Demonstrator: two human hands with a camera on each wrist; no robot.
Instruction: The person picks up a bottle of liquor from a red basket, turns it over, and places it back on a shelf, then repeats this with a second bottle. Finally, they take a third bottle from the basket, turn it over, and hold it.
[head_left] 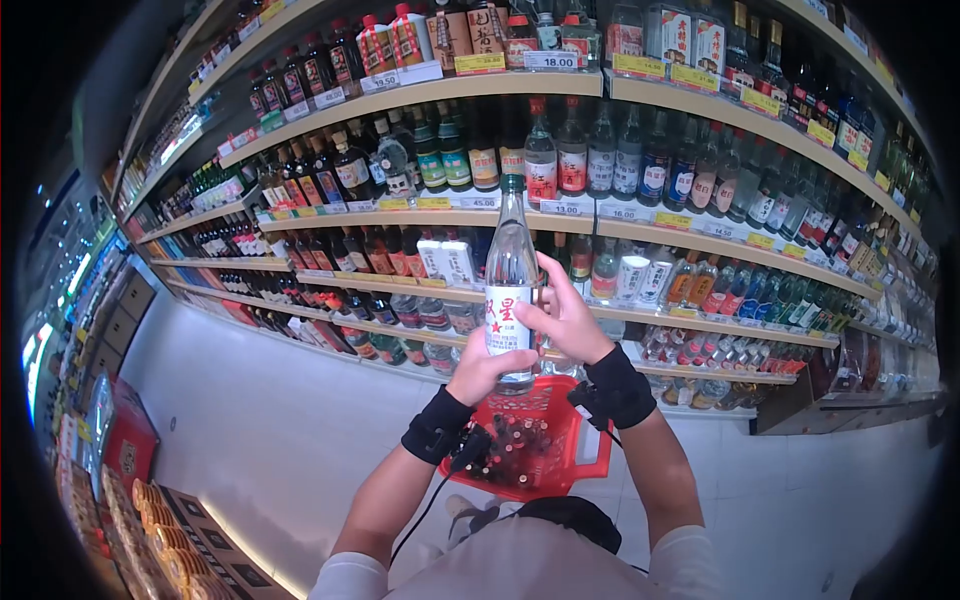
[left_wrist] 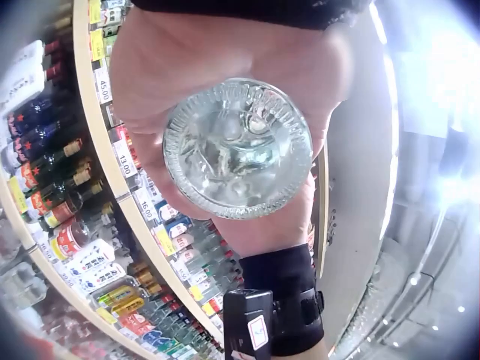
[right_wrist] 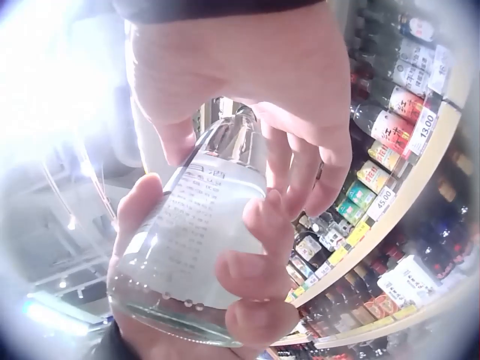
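Both hands hold a clear glass bottle (head_left: 513,250) upright in front of the chest, with a dark green cap and a white label bearing red characters and a star. Low on the bottle, my left hand (head_left: 478,372) grips it, thumb across the front. My right hand (head_left: 570,318) holds it higher on the right side, thumb against the label. From the left wrist, the round ridged bottle base (left_wrist: 238,150) faces the camera. In the right wrist view, small print covers the back label (right_wrist: 195,217), and the left fingers (right_wrist: 255,274) curl around the lower glass.
Shelves (head_left: 420,215) of bottles with price tags curve around in front. Below the hands stands a red shopping basket (head_left: 590,470) holding several small dark bottles. Pale tiled floor (head_left: 240,370) lies to the left, with stacked packaged goods (head_left: 165,530) at lower left.
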